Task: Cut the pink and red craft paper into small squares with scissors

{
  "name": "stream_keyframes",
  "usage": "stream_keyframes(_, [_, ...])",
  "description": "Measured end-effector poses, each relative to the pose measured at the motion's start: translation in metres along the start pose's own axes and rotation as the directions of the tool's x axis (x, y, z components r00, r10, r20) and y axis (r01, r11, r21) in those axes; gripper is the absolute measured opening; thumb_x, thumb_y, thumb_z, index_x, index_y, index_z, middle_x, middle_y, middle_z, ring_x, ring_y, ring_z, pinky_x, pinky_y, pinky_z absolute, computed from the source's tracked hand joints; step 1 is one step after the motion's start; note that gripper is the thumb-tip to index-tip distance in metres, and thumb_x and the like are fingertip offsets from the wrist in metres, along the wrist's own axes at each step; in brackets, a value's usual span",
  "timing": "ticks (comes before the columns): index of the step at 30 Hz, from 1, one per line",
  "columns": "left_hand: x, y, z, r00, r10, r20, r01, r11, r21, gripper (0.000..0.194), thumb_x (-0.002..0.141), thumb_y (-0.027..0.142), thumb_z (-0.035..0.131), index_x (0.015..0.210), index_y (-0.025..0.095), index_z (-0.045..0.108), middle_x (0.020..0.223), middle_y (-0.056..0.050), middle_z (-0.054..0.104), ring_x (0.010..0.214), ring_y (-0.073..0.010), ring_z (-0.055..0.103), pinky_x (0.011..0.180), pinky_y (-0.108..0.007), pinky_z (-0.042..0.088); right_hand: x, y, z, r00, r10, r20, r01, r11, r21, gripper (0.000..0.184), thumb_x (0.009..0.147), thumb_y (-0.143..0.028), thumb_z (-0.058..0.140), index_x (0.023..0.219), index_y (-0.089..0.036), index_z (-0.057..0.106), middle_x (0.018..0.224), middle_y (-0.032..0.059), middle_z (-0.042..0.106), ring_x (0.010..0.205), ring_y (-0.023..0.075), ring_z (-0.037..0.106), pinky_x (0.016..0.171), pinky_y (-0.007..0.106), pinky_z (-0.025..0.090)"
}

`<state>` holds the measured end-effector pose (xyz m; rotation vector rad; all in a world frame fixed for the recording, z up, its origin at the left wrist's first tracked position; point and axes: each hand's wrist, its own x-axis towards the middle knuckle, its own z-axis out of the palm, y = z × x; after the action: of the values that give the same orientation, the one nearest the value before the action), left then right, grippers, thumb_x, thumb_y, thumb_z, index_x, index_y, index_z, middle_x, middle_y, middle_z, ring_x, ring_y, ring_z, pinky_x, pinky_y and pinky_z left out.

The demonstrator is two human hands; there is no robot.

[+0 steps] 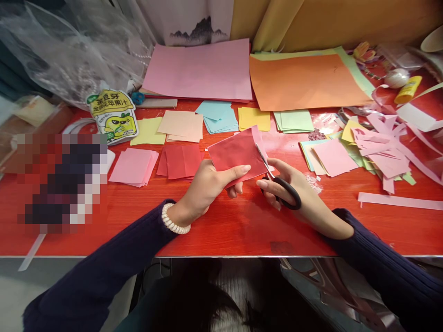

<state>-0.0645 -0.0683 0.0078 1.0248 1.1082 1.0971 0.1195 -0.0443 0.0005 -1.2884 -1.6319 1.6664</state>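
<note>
My left hand (211,186) pinches a red sheet of paper (231,152) above the front of the table, thumb on top and fingers beneath. A pinkish strip (259,144) shows along the sheet's right edge. In my right hand (294,186) is a pair of scissors (290,194) with black handles. Their blades lie at the sheet's right edge, pointing away from me; how wide they are apart is hard to see. Behind my left wrist lie red paper squares (183,161) and a stack of pink squares (133,166).
Blue (219,117), yellow (254,119) and green squares (294,121) line the middle. Large pink (200,69) and orange sheets (308,80) lie behind. Paper scraps (387,143) heap at right beside a glue stick (408,90). A drink pouch (114,117) stands at left.
</note>
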Motion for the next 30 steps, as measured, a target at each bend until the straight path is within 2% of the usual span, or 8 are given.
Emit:
stream_keyframes(7, [-0.0017,-0.0019,0.0041,0.999,-0.041,0.002,0.041,0.999,0.007,0.032,0.079,0.033,0.063,0.054,0.013,0.056,0.048,0.002,0.054,0.045,-0.0078,0.051,0.047,-0.021,0.044,-0.0009,-0.0023,0.0007,0.999,-0.027,0.026,0.026,0.999,0.036,0.065,0.082,-0.043,0.062,0.136,-0.018,0.034,0.049,-0.0072,0.051,0.041,0.0092,0.04,0.041,0.021,0.027])
stream_keyframes(15, [-0.0015,-0.0028,0.005,0.998,-0.056,-0.002,0.056,0.998,0.008,0.033,0.078,0.033,0.064,0.054,0.014,0.055,0.048,0.002,0.054,0.044,-0.0074,0.051,0.047,-0.021,0.043,-0.0002,-0.0017,-0.0001,1.0,0.008,0.007,-0.009,0.998,0.064,0.07,0.076,-0.043,0.068,0.133,-0.019,0.036,0.05,-0.0073,0.051,0.04,0.0088,0.04,0.04,0.021,0.029])
stream_keyframes(22, [-0.0024,-0.0043,0.0059,0.998,-0.056,0.022,0.056,0.998,0.003,0.032,0.079,0.033,0.064,0.055,0.014,0.056,0.048,0.002,0.054,0.045,-0.008,0.051,0.048,-0.022,0.043,0.0005,-0.0001,-0.001,0.999,-0.027,0.028,0.025,0.995,0.1,0.07,0.081,-0.045,0.062,0.138,-0.018,0.033,0.051,-0.0065,0.051,0.042,0.0087,0.041,0.041,0.021,0.026])
stream_keyframes(30, [-0.0024,-0.0042,0.0064,0.997,-0.071,0.021,0.071,0.997,0.021,0.033,0.079,0.034,0.063,0.055,0.014,0.055,0.048,0.002,0.054,0.046,-0.0082,0.051,0.049,-0.022,0.043,0.0008,0.0028,-0.0012,1.0,-0.004,-0.001,0.004,0.995,0.103,0.071,0.076,-0.043,0.068,0.135,-0.02,0.035,0.05,-0.0073,0.051,0.04,0.0087,0.041,0.041,0.021,0.029])
